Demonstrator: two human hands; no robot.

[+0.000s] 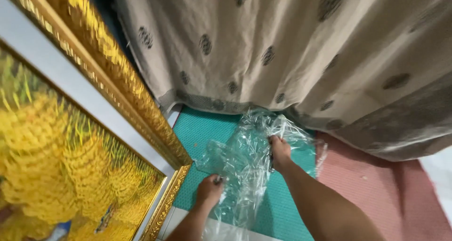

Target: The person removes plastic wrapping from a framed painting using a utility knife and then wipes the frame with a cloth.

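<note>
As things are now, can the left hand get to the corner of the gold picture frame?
Probably yes: the left hand grips clear plastic wrap beside the gold frame's corner, nothing between them.

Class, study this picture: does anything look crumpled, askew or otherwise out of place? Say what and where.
The clear plastic sheet is crumpled over the teal mat, gripped by the left hand and right hand. Nothing looks spilled or broken.

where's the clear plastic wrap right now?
Head view, lower centre: the clear plastic wrap is bunched between the left hand and right hand, over the teal mat, right of the gold picture frame.
</note>
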